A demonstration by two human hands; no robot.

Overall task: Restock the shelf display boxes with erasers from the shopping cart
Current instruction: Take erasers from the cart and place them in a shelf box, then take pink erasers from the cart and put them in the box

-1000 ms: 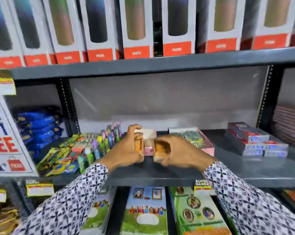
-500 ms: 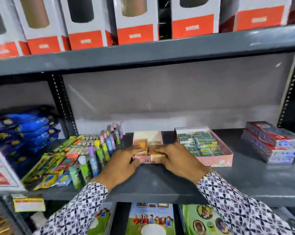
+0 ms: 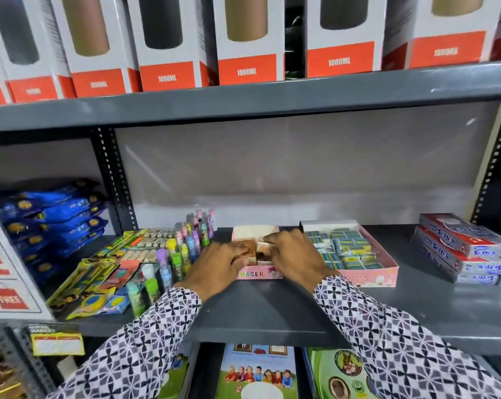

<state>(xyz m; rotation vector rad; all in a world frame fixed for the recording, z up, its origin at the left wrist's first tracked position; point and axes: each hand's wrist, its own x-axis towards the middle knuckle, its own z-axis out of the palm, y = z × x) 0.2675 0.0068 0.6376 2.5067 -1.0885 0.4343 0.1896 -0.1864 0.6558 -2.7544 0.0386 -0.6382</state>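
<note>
A small pink display box (image 3: 259, 274) marked "ERASER" sits on the grey middle shelf (image 3: 272, 312). Both hands are inside it. My left hand (image 3: 217, 264) presses a tan wrapped eraser (image 3: 250, 249) down into the box. My right hand (image 3: 293, 259) holds another tan eraser (image 3: 265, 247) right beside it, the two touching. The back of the box shows white and bare. A wider pink display box (image 3: 370, 273) to the right is full of blue-green wrapped erasers (image 3: 347, 251). The shopping cart is out of view.
Coloured glue sticks and pencil packs (image 3: 157, 260) crowd the shelf left of the small box. Red and silver boxes (image 3: 462, 249) are stacked at the right. White and orange 1000ML bottle cartons (image 3: 249, 41) line the shelf above. Books (image 3: 257, 372) lie on the shelf below.
Both hands went from holding the erasers above the shelf's front edge to lowering them forward into the small pink box. My view has tilted and moved closer to the shelf.
</note>
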